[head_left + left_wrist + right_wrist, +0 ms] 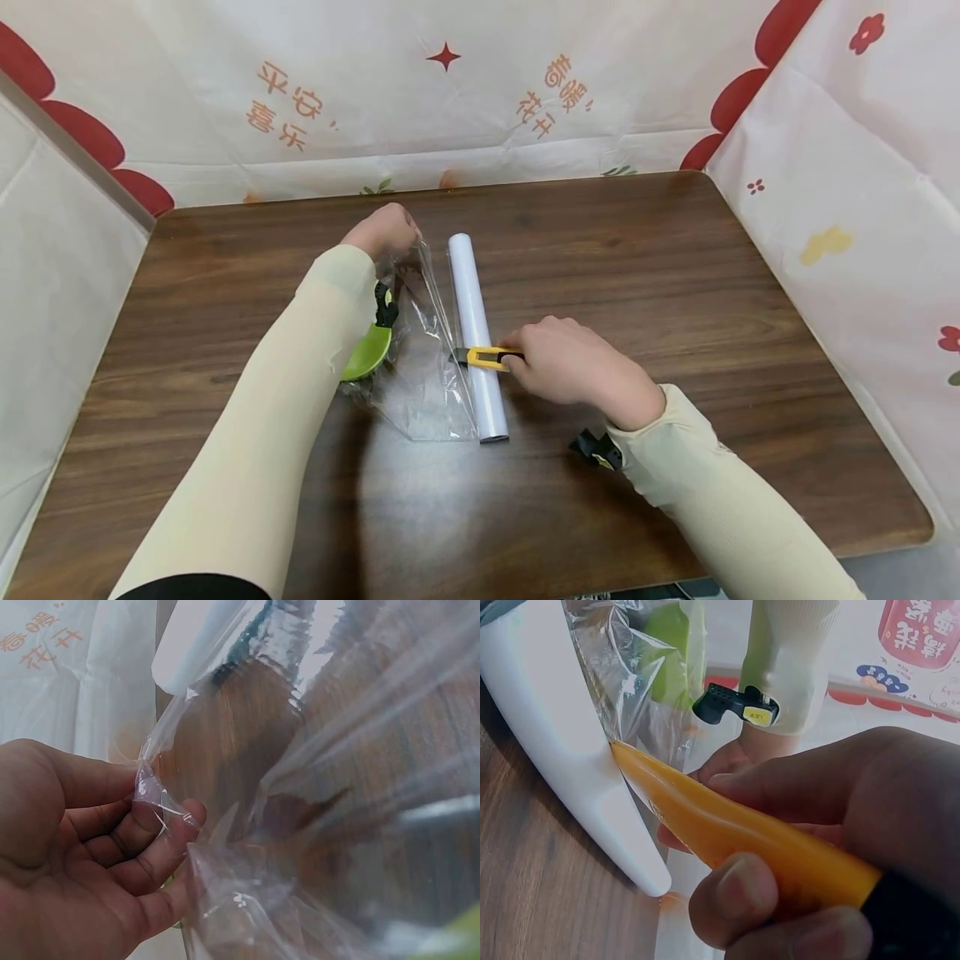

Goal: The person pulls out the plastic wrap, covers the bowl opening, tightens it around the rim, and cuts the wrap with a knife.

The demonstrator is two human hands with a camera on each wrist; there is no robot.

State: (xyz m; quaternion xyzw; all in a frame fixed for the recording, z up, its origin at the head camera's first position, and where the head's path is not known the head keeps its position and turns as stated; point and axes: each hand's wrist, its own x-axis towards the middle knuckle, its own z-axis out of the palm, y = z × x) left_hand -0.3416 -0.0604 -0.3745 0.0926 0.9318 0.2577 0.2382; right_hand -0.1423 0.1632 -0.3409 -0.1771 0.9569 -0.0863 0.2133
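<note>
A white roll of plastic wrap (468, 287) lies lengthwise on the table, with clear film (427, 404) drawn out to its left. My left hand (385, 231) pinches the far edge of the film between thumb and fingers, and the film bunches there in the left wrist view. In my right hand (566, 362) is a yellow utility knife (727, 825), held across the roll. Its dark blade (459, 356) reaches the film just left of the roll; whether it has pierced the film I cannot tell. A green bowl (367, 353) sits by the film, partly hidden by my left sleeve.
The brown wooden table (675, 275) has a patterned white cloth (405, 100) behind it and at its sides. Black straps with small devices are on both wrists, one device (600, 448) showing beneath the right sleeve.
</note>
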